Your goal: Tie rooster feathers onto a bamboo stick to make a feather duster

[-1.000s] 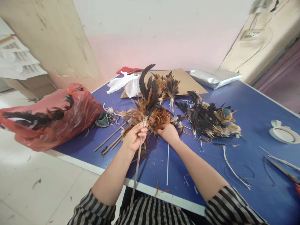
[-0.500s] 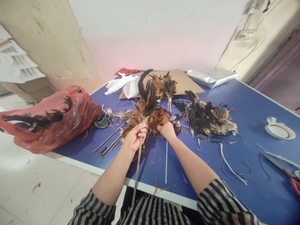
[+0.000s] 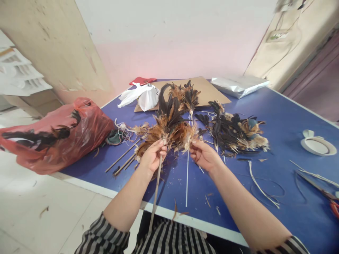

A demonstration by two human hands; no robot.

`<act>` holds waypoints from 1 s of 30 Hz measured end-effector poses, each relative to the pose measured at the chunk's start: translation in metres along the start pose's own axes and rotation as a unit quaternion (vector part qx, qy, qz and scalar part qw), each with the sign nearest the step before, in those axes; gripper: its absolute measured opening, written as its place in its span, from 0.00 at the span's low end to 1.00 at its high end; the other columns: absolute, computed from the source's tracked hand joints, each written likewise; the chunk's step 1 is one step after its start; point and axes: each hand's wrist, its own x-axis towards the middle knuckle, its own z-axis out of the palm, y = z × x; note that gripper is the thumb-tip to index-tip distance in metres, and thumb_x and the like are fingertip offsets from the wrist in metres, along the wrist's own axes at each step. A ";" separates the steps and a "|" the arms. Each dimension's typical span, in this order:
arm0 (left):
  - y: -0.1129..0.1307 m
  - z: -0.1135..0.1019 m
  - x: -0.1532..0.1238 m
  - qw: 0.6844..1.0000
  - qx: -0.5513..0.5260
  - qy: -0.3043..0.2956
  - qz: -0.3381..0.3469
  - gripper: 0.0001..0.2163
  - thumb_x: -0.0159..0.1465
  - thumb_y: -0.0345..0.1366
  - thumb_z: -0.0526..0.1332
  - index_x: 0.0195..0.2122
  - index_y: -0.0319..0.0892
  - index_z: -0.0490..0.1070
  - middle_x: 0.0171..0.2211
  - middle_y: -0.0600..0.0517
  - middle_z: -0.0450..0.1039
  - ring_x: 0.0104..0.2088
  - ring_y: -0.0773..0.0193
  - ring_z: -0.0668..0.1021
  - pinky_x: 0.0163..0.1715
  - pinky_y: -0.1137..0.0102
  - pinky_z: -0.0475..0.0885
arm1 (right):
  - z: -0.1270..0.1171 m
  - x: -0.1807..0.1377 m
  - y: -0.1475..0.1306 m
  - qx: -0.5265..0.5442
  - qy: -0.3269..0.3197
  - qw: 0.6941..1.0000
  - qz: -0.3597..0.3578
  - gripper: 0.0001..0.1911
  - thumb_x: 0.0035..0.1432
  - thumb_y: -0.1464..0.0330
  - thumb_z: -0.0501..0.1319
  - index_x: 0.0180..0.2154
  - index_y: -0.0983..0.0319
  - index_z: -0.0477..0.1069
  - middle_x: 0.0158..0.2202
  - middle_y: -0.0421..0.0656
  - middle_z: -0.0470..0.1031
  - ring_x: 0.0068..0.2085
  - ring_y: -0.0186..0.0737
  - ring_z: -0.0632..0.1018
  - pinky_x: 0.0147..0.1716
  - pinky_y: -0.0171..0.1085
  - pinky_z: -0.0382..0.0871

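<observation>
In the upper middle of the frame, a knotted white plastic bag (image 3: 148,98) sits at the left edge of a flat brown cardboard sheet (image 3: 215,97), with a small red item (image 3: 141,81) just behind. A silver packet (image 3: 239,85) lies at the upper right. Toward the right edge are a pale tape roll (image 3: 331,149) and, lower down, red-handled scissors (image 3: 321,190). A white-and-pink wall (image 3: 180,46) fills the top.
</observation>
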 end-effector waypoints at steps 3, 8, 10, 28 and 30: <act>-0.007 0.002 0.001 0.999 0.051 0.015 0.010 0.07 0.54 0.23 0.61 0.32 0.37 0.66 0.26 0.53 0.67 0.22 0.75 0.72 0.16 0.83 0.65 | 0.013 -0.014 0.012 0.028 -0.016 0.999 -0.037 0.09 0.41 0.70 0.66 0.28 0.62 0.68 0.23 0.35 0.69 0.22 0.28 0.68 0.18 0.27 0.59; -0.019 0.006 0.000 0.991 0.126 0.044 0.027 0.12 0.51 0.26 0.65 0.37 0.38 0.68 0.25 0.54 0.70 0.21 0.72 0.74 0.17 0.78 0.69 | 0.030 -0.020 0.027 0.014 -0.006 0.994 -0.107 0.10 0.42 0.67 0.67 0.27 0.62 0.68 0.23 0.35 0.66 0.23 0.27 0.65 0.20 0.28 0.57; -0.021 0.008 -0.001 0.988 0.141 0.047 0.032 0.14 0.50 0.28 0.66 0.38 0.38 0.68 0.25 0.55 0.71 0.20 0.72 0.73 0.18 0.77 0.70 | 0.032 -0.019 0.030 -0.010 0.013 0.991 -0.134 0.09 0.42 0.67 0.67 0.26 0.62 0.68 0.22 0.35 0.66 0.23 0.28 0.64 0.21 0.29 0.57; -0.032 0.020 -0.009 0.966 0.241 0.003 0.090 0.15 0.50 0.39 0.67 0.36 0.37 0.68 0.14 0.60 0.61 0.13 0.77 0.62 0.11 0.81 0.52 | 0.037 -0.014 0.040 -0.072 0.045 0.981 -0.173 0.09 0.42 0.67 0.66 0.24 0.63 0.67 0.21 0.34 0.67 0.24 0.28 0.65 0.27 0.31 0.58; -0.031 0.018 -0.008 0.970 0.229 0.000 0.082 0.16 0.50 0.39 0.67 0.36 0.38 0.67 0.15 0.61 0.59 0.13 0.78 0.60 0.11 0.81 0.50 | 0.035 -0.016 0.040 -0.065 0.026 0.984 -0.166 0.09 0.43 0.67 0.66 0.25 0.63 0.67 0.21 0.34 0.66 0.24 0.28 0.64 0.26 0.31 0.57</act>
